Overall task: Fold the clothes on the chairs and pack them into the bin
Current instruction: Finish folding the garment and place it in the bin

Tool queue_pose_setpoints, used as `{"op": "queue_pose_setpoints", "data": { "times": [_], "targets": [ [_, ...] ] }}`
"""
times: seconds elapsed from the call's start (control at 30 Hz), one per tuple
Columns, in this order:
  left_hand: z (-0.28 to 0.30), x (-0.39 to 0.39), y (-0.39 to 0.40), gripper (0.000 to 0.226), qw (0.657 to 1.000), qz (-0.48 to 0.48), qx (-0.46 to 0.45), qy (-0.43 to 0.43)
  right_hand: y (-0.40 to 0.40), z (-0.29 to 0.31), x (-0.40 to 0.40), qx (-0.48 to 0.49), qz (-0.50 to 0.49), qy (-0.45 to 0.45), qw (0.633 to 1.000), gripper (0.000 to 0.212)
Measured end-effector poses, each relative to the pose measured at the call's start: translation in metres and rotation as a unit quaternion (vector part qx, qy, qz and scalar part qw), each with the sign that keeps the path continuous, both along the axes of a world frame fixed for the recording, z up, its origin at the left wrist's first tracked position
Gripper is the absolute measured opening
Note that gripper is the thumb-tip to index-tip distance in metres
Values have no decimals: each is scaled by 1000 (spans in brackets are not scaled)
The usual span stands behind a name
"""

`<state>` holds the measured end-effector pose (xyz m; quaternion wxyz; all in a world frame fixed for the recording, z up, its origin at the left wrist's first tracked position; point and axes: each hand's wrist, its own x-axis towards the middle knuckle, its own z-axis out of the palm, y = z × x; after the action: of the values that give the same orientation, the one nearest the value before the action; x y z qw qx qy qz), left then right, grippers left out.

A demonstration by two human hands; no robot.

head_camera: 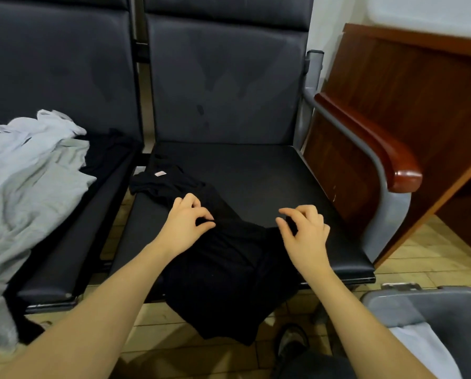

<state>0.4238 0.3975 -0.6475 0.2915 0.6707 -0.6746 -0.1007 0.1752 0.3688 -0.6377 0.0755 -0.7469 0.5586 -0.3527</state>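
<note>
You are folding: your left hand (pixel 186 218) and right hand (pixel 302 228) each pinch the black garment (pixel 223 258) lying mid-frame on the right chair's seat (pixel 269 181), hem hanging off. Next, probably carry that fold across evenly; the bin (pixel 447 305) waits lower right.

**Waiting-room seating beside a wooden desk**

Two black padded leather seats (pixel 223 86) stand joined in a row on a grey metal frame (pixel 376 160). The right-hand one carries a glossy reddish-brown wooden armrest (pixel 379 149). Just beside it stands a dark brown wooden desk (pixel 409 86). Pale yellowish floor tiles (pixel 434 242) lie beneath, a white wall (pixel 327 20) behind.
</note>
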Motion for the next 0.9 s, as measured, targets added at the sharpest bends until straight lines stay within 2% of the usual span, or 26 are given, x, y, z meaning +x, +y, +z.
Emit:
{"op": "queue_pose_setpoints", "data": {
  "times": [0.1,0.17,0.3,0.43,0.53,0.6,0.7,0.8,0.9],
  "targets": [
    [5,-6,2,15,997,15,-60,51,2,6,24,-22,61,50,997,27],
    [12,-10,4,16,994,4,-82,76,2,11,40,1,107,75,991,33],
    [18,2,6,27,995,14,-93,36,0,11,64,74,151,67,983,44],
    [8,27,16,33,994,89,-71,-6,-2,6,82,67,179,34,981,40],
    [2,37,27,35,992,107,-57,-26,-5,8,100,57,205,13,977,36],
    [1,44,33,34,992,108,-54,-28,-6,7,113,59,221,22,973,38],
    [0,54,36,34,993,110,-51,-12,-8,2,130,63,222,84,969,43],
    [1,59,36,34,993,109,-50,8,-7,-1,137,36,212,93,972,24],
    [5,56,33,34,992,100,-62,34,-8,7,135,10,183,-12,983,13]
  ]
}}
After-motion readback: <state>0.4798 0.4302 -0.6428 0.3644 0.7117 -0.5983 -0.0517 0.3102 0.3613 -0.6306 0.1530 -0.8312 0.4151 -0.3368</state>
